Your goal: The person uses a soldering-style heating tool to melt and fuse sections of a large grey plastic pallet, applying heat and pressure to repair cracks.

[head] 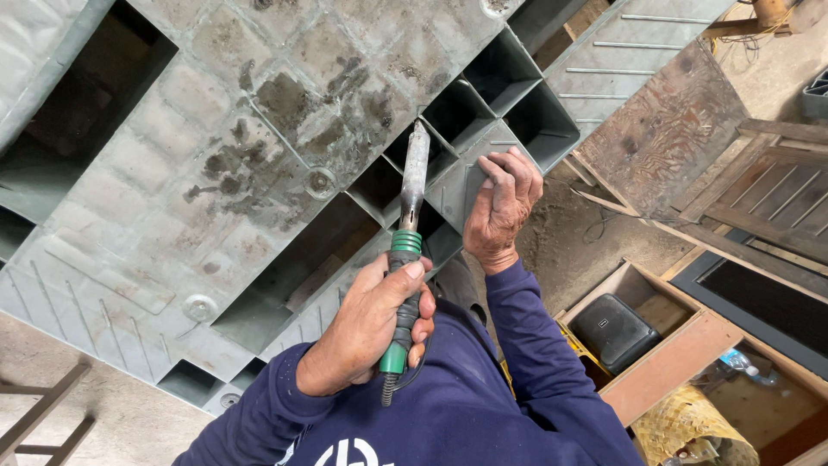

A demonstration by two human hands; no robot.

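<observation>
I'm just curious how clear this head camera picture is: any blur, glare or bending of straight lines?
Head view: even, soft daylight, no harsh glare; the left hand holding the green-handled tool and the right hand on the grey metal panel are sharp; the panel's open boxes sink into deep shadow; straight edges bow slightly toward the corners, a wide-lens effect.
</observation>
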